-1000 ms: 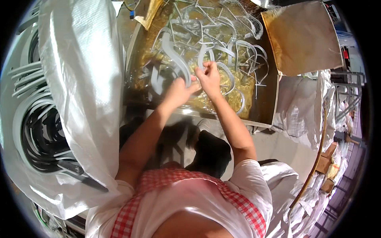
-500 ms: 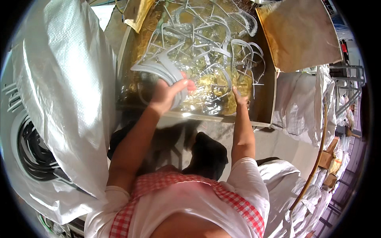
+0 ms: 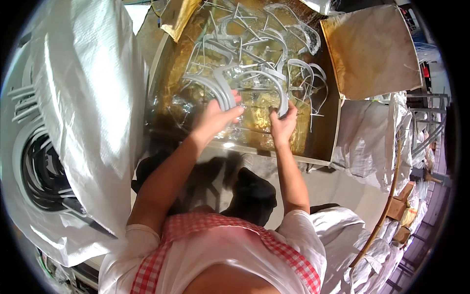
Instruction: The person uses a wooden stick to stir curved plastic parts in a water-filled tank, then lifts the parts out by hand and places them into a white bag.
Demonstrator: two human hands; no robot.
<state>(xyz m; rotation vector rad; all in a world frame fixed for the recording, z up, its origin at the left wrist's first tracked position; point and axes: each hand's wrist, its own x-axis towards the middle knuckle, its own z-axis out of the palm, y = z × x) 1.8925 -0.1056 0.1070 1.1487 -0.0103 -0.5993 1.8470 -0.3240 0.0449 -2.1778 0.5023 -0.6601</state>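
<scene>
In a shallow metal tank [image 3: 267, 152] of water lie several loose grey curved plastic strips [image 3: 223, 46] with thin straight ends. My left hand [image 3: 213, 119] is closed round a small stack of these curved strips [image 3: 223, 91], held over the tank's near left part. To its right, my right hand [image 3: 283, 128] pinches the lower end of a single grey curved strip [image 3: 283, 95] between thumb and fingers. That strip arches up and left toward the stack. Whether the two touch, I cannot tell.
A large white woven sack [image 3: 103, 93] stands close on the left, beside a white bag holding dark and grey curved pieces [image 3: 46, 171]. A brownish board [image 3: 374, 51] leans at the tank's right edge. More white sacks [image 3: 362, 132] and a thin curved pole [image 3: 391, 201] are at the right.
My right hand has moved up and left and now grips a curved strip. The stack in my left hand has shifted slightly right and is turned more upright.
</scene>
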